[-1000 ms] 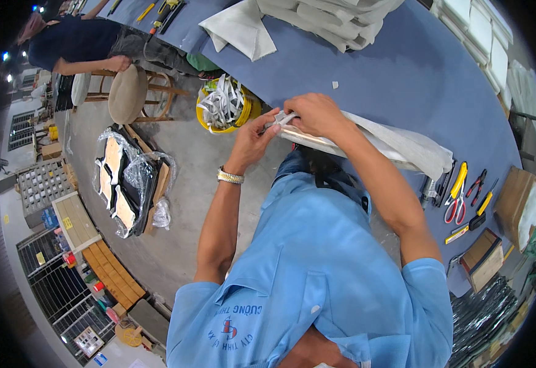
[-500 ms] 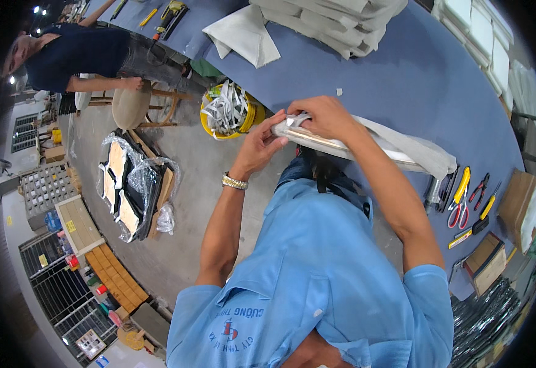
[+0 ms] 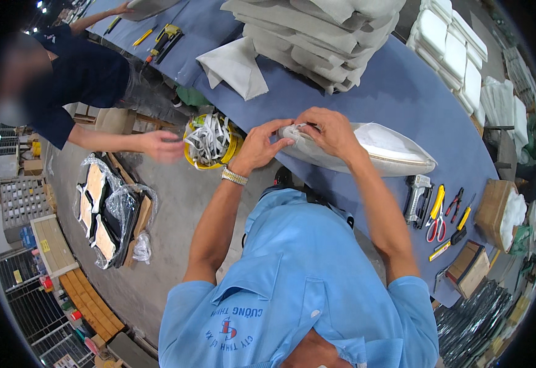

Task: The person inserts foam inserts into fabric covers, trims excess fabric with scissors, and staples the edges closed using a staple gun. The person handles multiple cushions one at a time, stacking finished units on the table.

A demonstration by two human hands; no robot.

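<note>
A flat seat pad [image 3: 397, 145] with a white face and light grey fabric round its side lies at the near edge of the blue table, tilted. My left hand [image 3: 260, 146] grips its left end, the thumb and fingers on the fabric at the tip. Just right of that, my right hand [image 3: 330, 131] pinches the fabric edge at the same end. What lies right under the fingertips is partly hidden. Beyond the pad rises a tall stack of grey fabric-covered pieces [image 3: 317, 37], and a loose cloth piece [image 3: 234, 69] lies left of it.
At right on the table are a staple gun [image 3: 417, 199], scissors [image 3: 436, 230], pliers [image 3: 454, 204] and a utility knife [image 3: 449, 240]. A yellow bucket of fabric strips [image 3: 211, 141] stands left on the floor. A co-worker's hand [image 3: 162, 146] is beside it. Plastic-wrapped boards [image 3: 111, 208] lie nearby.
The seat pad has tipped so its white face shows more, and its fabric no longer drapes loosely at the right. The co-worker's hand has left a round seat and come near the bucket.
</note>
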